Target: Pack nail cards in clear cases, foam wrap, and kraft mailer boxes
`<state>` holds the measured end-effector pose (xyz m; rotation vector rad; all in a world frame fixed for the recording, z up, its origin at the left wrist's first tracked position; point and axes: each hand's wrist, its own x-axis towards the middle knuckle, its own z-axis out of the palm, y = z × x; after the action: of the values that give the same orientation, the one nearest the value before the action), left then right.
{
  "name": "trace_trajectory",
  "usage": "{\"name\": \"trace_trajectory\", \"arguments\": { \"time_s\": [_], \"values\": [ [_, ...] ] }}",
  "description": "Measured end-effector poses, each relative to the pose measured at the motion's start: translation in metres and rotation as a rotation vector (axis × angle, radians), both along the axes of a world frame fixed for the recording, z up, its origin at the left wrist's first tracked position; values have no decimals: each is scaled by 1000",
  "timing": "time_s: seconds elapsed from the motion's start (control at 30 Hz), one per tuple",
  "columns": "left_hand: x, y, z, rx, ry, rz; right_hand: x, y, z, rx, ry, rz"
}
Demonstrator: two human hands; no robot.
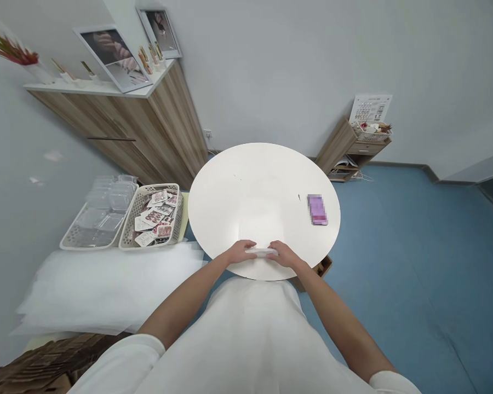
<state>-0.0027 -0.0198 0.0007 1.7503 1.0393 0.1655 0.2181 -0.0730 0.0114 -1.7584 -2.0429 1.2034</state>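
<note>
A small whitish roll or folded strip [262, 253] lies across the near part of the round white table [258, 180]. My left hand [241, 251] holds its left end, thumb and fingers closed round it. At the right end, my right hand [282, 253] grips it the same way. The strip shows between the two hands; its exact material is too small to tell. Beyond the hands, a faint pale rectangular area shows on the tabletop, and I cannot tell whether it is a sheet or a reflection.
A purple blurred phone-like item [317, 209] lies at the table's right. On the left stand a basket of printed cards [176, 219], a basket of clear plastic boxes [66, 243] and stacked translucent white sheets [107, 284]. A wooden cabinet [119, 126] stands behind.
</note>
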Motion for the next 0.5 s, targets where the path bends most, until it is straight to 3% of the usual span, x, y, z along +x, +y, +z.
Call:
{"name": "trace_trajectory", "arguments": {
  "time_s": [0.2, 0.33, 0.5],
  "values": [
    [-17, 9, -13, -60, -27, 228, 13, 19, -3, -153, 137, -229],
    [-18, 11, -21, -54, 60, 360, 20, 18, -16, -118, 129, -467],
    [-14, 10, -26, -16, 178, 435, 20, 7, -31, -54, 35, -610]
  ]
}}
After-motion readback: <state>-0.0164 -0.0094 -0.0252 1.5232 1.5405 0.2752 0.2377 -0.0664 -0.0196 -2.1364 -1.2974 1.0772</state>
